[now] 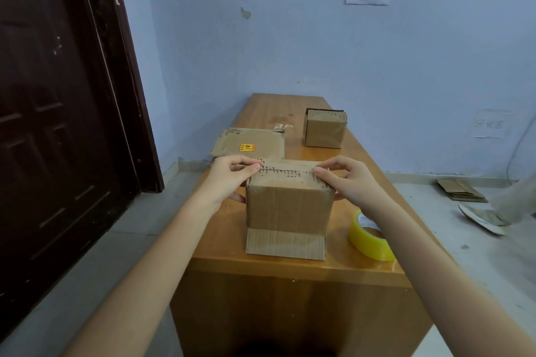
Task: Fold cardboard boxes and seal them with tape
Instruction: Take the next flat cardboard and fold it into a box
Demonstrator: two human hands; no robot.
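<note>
Brown corrugated cardboard box (290, 206) stands near the front edge of the long orange-brown wooden table (261, 262), its bottom flap splayed out toward the camera. Left hand (232, 175) pinches the top flaps at the box's left upper corner, fingers curled; right hand (346, 178) pinches the right upper corner the same way. Yellow-tinted roll of clear tape (369, 238) lies just right of the box. Flattened brown cardboard with orange sticker (249, 143) lies behind; a second small folded cardboard box (324, 127) sits farther back right.
</note>
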